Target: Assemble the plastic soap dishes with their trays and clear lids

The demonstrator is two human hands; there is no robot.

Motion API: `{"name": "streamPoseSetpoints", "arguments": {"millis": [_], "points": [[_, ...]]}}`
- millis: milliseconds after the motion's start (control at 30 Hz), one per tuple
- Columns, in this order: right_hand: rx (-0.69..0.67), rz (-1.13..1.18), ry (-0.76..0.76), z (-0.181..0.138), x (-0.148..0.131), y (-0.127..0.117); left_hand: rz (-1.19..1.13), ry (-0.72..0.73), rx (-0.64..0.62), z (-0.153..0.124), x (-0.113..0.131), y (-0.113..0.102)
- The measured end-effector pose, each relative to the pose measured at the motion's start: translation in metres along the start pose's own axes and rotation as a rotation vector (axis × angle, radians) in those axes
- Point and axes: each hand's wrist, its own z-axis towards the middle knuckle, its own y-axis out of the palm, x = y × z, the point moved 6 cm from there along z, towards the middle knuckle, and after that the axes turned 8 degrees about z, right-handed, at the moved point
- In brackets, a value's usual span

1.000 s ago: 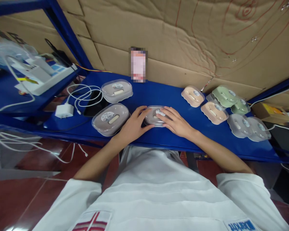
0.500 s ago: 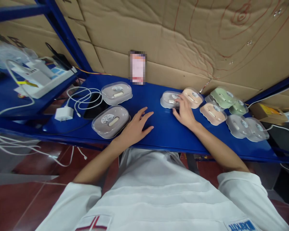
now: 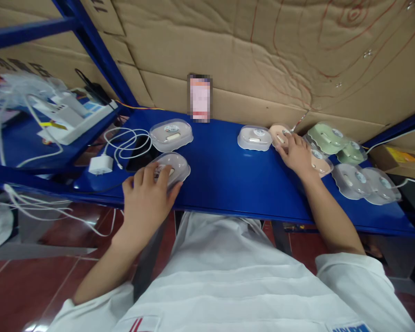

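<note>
My left hand [image 3: 147, 196] lies over the near-left grey oval container [image 3: 181, 168] with a clear lid, fingers curled across its top and thumb at its front-right edge. Behind it sits a similar grey container [image 3: 171, 136] with a round sticker and a pale bar on the lid. My right hand [image 3: 296, 154] grips a peach container [image 3: 278, 133] at the back, thumb on its front-left side, its right part covered by my fingers. Just left of that one stands another grey container [image 3: 254, 138]. A second peach container [image 3: 321, 165] is partly hidden behind my right hand.
Green containers [image 3: 327, 137] and more grey ones [image 3: 351, 181] crowd the right of the blue shelf [image 3: 221, 175]. A phone [image 3: 199, 98] leans on the cardboard at the back. On the left are a white charger [image 3: 101, 164], a coiled cable [image 3: 126, 133] and a power strip [image 3: 85, 120].
My left hand has moved left onto the near grey container. My right hand has left the grey container and shifted right to the peach one. The view has tilted slightly.
</note>
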Motion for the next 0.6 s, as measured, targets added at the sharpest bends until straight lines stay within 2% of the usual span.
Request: {"name": "streamPoseSetpoints", "arguments": {"millis": [67, 167, 267, 367, 500, 600], "points": [[0.002, 0.028, -0.011, 0.0, 0.0, 0.002, -0.024, 0.064, -0.027, 0.006, 0.005, 0.009], [-0.003, 0.076, -0.067, -0.003, -0.013, -0.001, -0.177, 0.254, -0.047, 0.031, 0.03, 0.021], [-0.036, 0.098, -0.111, -0.007, -0.027, -0.006, -0.307, 0.364, -0.096, 0.072, 0.055, 0.033], [-0.058, 0.056, -0.08, -0.008, -0.031, -0.01, -0.356, 0.373, -0.184, 0.117, 0.071, 0.052], [-0.019, -0.038, 0.003, -0.005, -0.027, -0.016, -0.301, 0.397, -0.104, 0.151, 0.081, 0.067], [-0.003, -0.047, -0.065, -0.005, -0.035, -0.015, -0.337, 0.426, 0.004, 0.147, 0.083, 0.063]]}}
